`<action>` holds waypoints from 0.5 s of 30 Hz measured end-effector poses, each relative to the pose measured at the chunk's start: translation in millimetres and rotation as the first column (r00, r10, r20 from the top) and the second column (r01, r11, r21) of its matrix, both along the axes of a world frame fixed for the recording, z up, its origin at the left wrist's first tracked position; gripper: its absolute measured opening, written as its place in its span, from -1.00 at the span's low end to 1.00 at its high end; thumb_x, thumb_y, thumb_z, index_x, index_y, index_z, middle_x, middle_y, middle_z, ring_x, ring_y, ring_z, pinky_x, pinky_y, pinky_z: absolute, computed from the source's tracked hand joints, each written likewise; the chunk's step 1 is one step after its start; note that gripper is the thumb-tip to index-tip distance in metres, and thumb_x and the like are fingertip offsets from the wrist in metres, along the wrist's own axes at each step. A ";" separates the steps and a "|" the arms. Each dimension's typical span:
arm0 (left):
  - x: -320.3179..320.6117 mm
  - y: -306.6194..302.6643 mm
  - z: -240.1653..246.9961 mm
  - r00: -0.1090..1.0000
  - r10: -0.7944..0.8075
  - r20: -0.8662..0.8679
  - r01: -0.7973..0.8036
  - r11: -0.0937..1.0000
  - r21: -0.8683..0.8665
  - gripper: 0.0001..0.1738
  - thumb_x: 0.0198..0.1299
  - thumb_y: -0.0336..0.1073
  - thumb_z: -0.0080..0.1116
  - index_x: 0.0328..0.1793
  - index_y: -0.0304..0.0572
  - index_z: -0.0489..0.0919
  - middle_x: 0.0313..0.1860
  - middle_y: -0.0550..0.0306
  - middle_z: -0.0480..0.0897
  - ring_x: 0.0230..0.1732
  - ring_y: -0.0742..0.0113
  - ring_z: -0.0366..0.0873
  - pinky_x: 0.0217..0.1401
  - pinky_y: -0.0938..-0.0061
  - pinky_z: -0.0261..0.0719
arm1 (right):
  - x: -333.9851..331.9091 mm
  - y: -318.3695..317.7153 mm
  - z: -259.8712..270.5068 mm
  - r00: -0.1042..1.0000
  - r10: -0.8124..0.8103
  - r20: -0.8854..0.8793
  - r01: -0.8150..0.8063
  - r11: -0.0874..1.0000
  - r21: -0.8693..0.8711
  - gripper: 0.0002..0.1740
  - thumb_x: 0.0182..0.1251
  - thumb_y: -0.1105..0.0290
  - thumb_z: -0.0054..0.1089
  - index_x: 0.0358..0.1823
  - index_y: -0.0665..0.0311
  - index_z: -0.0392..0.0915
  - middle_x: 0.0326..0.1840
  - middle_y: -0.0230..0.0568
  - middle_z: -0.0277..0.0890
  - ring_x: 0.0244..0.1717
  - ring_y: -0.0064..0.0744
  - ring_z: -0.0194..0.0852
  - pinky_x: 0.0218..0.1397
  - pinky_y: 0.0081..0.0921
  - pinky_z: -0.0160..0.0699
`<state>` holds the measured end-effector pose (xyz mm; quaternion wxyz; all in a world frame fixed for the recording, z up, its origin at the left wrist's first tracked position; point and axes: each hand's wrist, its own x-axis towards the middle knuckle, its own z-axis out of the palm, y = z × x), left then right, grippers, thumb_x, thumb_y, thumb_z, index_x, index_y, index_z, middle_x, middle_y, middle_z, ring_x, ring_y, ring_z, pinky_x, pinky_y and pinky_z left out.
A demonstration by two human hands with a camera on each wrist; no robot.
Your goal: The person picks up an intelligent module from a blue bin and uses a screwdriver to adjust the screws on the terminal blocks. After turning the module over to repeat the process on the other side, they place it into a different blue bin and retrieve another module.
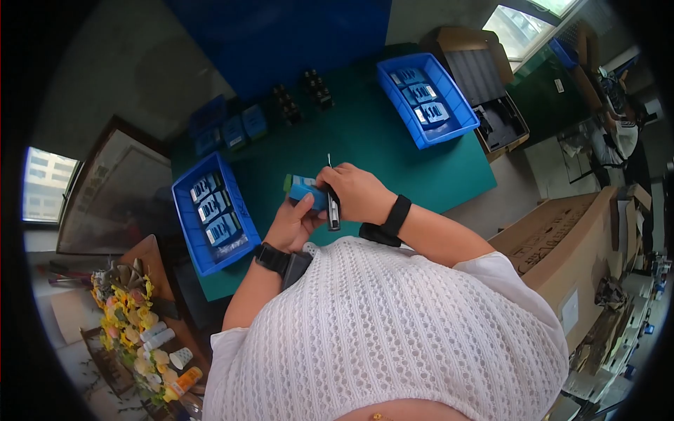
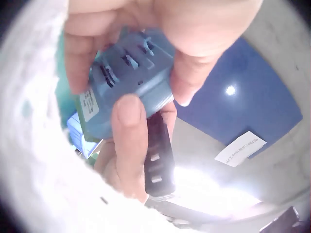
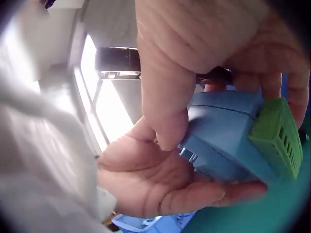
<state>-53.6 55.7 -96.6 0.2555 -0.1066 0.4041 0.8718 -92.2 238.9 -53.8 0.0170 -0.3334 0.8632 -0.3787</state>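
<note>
A blue plastic housing (image 1: 307, 195) with a green end part (image 3: 279, 138) is between the two hands, above the front of the green table. The left hand (image 1: 289, 223) grips the housing from below, its thumb on the near side. In the right hand (image 1: 358, 193) is a dark, long tool (image 1: 333, 210), and that hand's fingers also touch the housing. The left wrist view shows slots and a white label on the housing (image 2: 131, 73), with the black tool (image 2: 158, 160) beside it. What the tool's tip touches is hidden.
Blue bins (image 1: 246, 245) (image 1: 460, 133) holding similar housings stand left and back right on the green table (image 1: 449, 175). Several blue units (image 1: 253, 121) and dark parts (image 1: 317, 90) lie at the back. A large cardboard box (image 1: 554, 231) stands at the right.
</note>
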 end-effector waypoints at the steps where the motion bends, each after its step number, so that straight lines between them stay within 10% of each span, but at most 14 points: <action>1: -1.2 2.2 -0.6 0.999 0.035 0.002 -0.035 0.999 -0.035 -0.42 0.10 -0.22 0.23 0.18 -0.17 0.24 -0.02 0.07 0.45 -0.04 0.30 0.50 -0.05 0.32 0.59 | -0.1 -2.6 0.7 1.000 -0.025 -0.009 0.026 0.998 0.062 -0.53 -0.18 0.35 0.38 -0.19 0.23 0.38 -0.38 -0.12 0.48 -0.27 -0.08 0.47 -0.25 -0.33 0.47; 15: -3.0 -12.8 3.4 0.993 0.113 -0.016 -0.114 0.991 -0.067 -0.55 0.26 -0.18 0.01 0.21 -0.08 0.21 0.11 -0.07 0.40 0.07 -0.02 0.45 -0.02 0.21 0.55 | -61.7 100.2 35.4 0.962 -0.237 -0.134 0.259 0.950 0.175 -0.57 -0.09 0.34 0.36 -0.11 0.20 0.51 -0.27 -0.10 0.54 -0.17 -0.04 0.48 -0.10 -0.28 0.46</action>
